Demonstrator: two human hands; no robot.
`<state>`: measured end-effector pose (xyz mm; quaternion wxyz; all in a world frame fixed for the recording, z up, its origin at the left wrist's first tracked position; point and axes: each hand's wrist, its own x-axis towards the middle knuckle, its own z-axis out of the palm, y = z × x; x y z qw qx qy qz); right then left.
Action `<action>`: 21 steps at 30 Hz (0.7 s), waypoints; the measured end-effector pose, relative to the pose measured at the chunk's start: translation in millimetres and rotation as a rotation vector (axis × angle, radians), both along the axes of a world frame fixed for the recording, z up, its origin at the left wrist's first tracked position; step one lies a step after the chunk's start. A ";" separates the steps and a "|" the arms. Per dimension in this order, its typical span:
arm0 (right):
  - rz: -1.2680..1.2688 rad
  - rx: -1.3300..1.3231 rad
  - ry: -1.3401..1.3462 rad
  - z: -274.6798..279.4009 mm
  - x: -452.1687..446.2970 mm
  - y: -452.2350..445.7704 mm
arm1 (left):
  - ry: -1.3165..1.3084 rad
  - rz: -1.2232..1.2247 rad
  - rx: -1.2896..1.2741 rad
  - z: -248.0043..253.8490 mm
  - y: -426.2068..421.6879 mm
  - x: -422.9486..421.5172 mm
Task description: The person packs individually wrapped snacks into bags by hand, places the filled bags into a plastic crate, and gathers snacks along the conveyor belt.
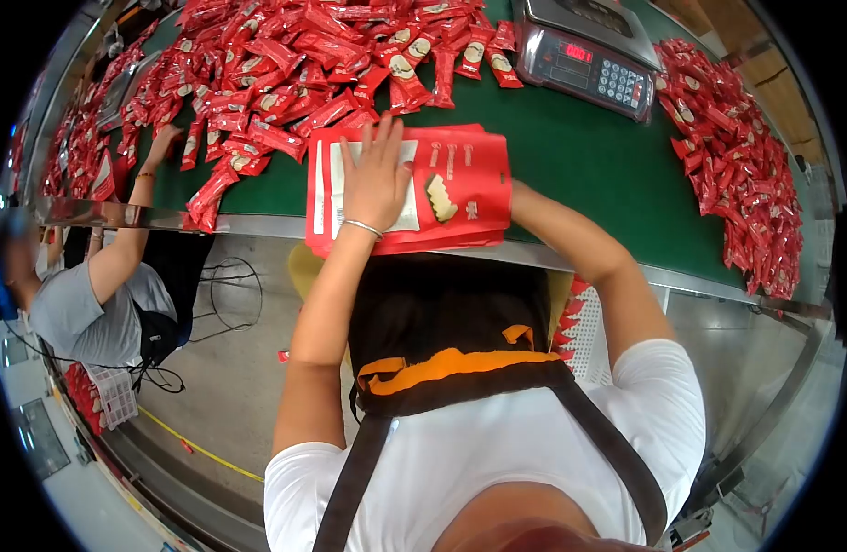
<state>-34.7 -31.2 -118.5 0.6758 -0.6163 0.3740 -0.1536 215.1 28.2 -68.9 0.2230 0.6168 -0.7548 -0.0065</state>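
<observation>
Several flat red pouches (483,156) lie in one stack before us, at the near edge of the green desk (571,152), with their near side reaching over its metal border (258,224). About progress, we judge that it is an early stage: the pouches are gathered and roughly lined up, though some edges stick out unevenly, while very many small red packets (331,41) lie loose beyond them, and another pile (736,166) lies to the right. We see no thick or bulging pouch in the stack. Its long axis runs from left to right, nearly along the desk border, and the end with the hanging slot points to our right. Our left hand (377,179) rests on the top pouch with the grip spread and the palm down, covering a part of the pale panel. Our right hand (519,195) is at the right end of the stack, but its fingers are hidden, so we cannot tell its grip. The scale (584,64) stands farther away, between the two groups of packets.
</observation>
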 end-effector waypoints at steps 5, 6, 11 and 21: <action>0.291 -0.273 -0.025 16.4 -1.0 -16.7 | -0.026 -0.059 0.096 -3.6 -2.0 9.2; 0.354 -0.334 -0.022 24.2 -3.7 -23.6 | -0.062 -0.074 0.203 -1.9 -3.2 7.4; 0.003 -0.661 0.651 123.9 -16.6 -107.2 | -0.169 -0.050 0.152 -8.8 -4.8 6.2; -0.427 -0.997 0.475 53.7 120.1 -125.5 | -0.133 -0.028 0.207 -3.2 -5.8 5.5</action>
